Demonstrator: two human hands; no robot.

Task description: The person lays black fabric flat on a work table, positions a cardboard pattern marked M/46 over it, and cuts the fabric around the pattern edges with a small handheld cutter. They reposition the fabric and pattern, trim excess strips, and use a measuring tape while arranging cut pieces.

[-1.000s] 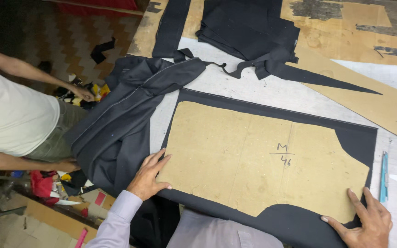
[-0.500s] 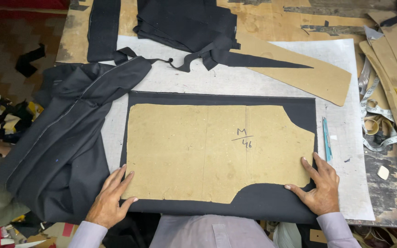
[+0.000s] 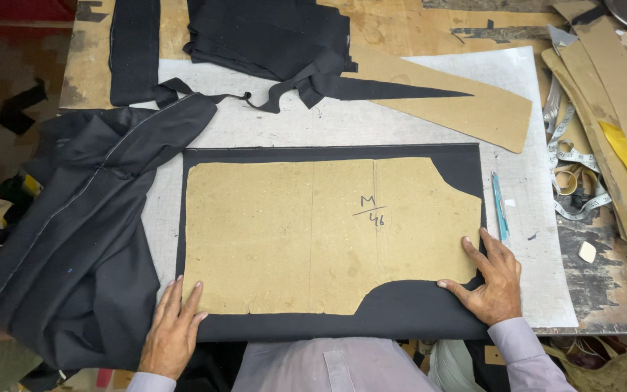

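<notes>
Under both hands lies a flat tan cardboard pattern piece [image 3: 321, 236] on a rectangle of black cloth [image 3: 400, 312]. Left hand [image 3: 172, 330] presses flat at the pattern's near left corner, fingers slightly spread; right hand [image 3: 491, 279] rests open on its near right edge, fingers apart, clamping nothing. Just beyond the right fingertips lies a slim blue pencil [image 3: 499, 207]; farther right, a coiled measuring tape [image 3: 571, 185]. Left of the left fingers, a heap of dark folded fabric [image 3: 74, 239] hangs over the table edge.
</notes>
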